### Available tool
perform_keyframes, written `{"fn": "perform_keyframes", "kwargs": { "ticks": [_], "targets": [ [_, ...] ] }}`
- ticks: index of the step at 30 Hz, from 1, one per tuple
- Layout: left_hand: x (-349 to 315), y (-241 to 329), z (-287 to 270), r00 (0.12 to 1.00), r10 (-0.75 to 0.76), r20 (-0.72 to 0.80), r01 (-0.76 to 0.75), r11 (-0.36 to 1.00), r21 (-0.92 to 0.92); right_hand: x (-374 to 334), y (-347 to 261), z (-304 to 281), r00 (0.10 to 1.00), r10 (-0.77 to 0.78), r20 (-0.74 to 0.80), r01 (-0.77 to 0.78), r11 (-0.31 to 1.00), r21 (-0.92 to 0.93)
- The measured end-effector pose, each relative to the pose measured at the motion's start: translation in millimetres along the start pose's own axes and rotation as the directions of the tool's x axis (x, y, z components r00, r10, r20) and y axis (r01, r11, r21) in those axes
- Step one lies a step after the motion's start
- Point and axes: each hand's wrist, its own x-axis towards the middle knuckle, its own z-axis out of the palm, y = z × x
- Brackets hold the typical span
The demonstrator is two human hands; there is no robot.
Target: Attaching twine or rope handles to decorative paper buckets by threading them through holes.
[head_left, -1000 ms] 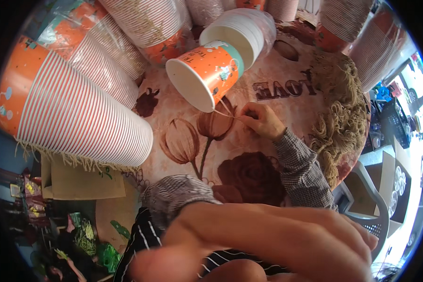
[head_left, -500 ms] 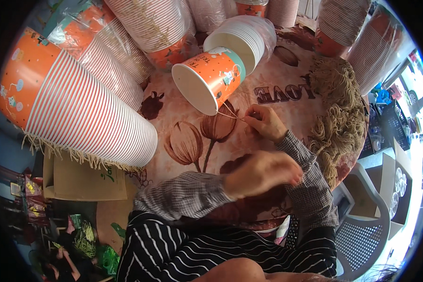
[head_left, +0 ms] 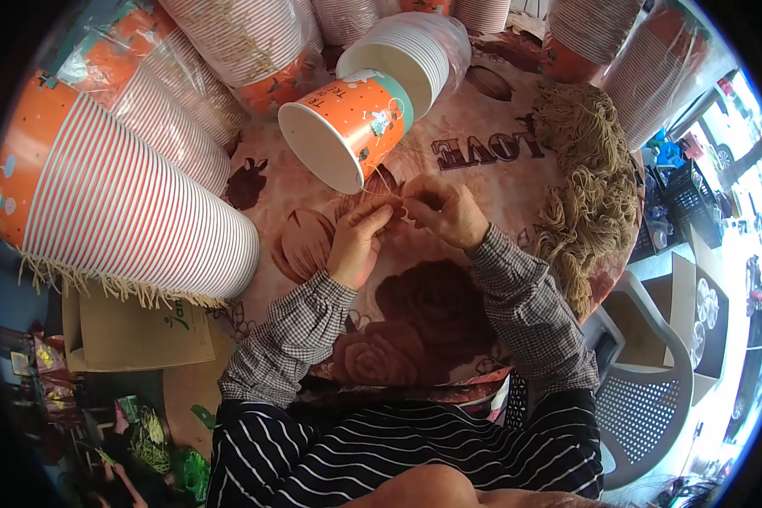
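Observation:
An orange and green paper cup [head_left: 360, 118] lies on its side on the flowered tablecloth [head_left: 449, 334], its white mouth facing me. From its rim a thin pale cord [head_left: 383, 179] runs to my fingers. My left hand [head_left: 357, 247] pinches the cord near its end, thumb against fingers. Close beside it, almost touching, my right hand [head_left: 449, 212] also pinches the cord between thumb and fingertips. The exact end of the cord is partly hidden by the fingers. Behind the cup, a short nested stack of white-rimmed cups [head_left: 427, 63] lies in clear plastic.
A long stack of cups [head_left: 144, 199] lies at the left, cut cords hanging beneath it. More wrapped stacks [head_left: 237, 42] line the far side. Bundles of tan cord [head_left: 580, 152] lie along the right table edge. A grey chair [head_left: 652, 398] and cardboard box [head_left: 140, 330] stand beside the table.
My left hand has swung from over my right forearm to the cord and now pinches it beside my right hand. The whole view has shifted slightly.

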Motion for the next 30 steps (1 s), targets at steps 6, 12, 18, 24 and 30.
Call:
{"fn": "perform_keyframes", "kwargs": {
  "ticks": [6,12,18,24,30],
  "targets": [
    [-5,12,4,0.996,-0.041,-0.08,0.028,0.987,-0.157,-2,-8,7,0.969,-0.248,0.023,0.236,0.887,-0.396],
    [-2,4,-4,0.993,0.015,-0.113,-0.009,0.999,0.053,0,-7,6,0.968,-0.243,0.064,0.249,0.892,-0.378],
    [-2,6,-3,0.982,0.027,-0.185,-0.042,0.996,-0.075,-2,-6,10,0.993,-0.091,0.07,0.111,0.917,-0.383],
    [-2,6,-7,0.979,-0.037,-0.2,0.003,0.985,-0.172,-4,-9,12,0.976,-0.161,0.149,0.203,0.918,-0.34],
    [2,18,-8,0.991,-0.056,-0.118,0.03,0.977,-0.21,-8,-9,16,0.916,-0.132,0.379,0.238,0.939,-0.247]
  ]
}}
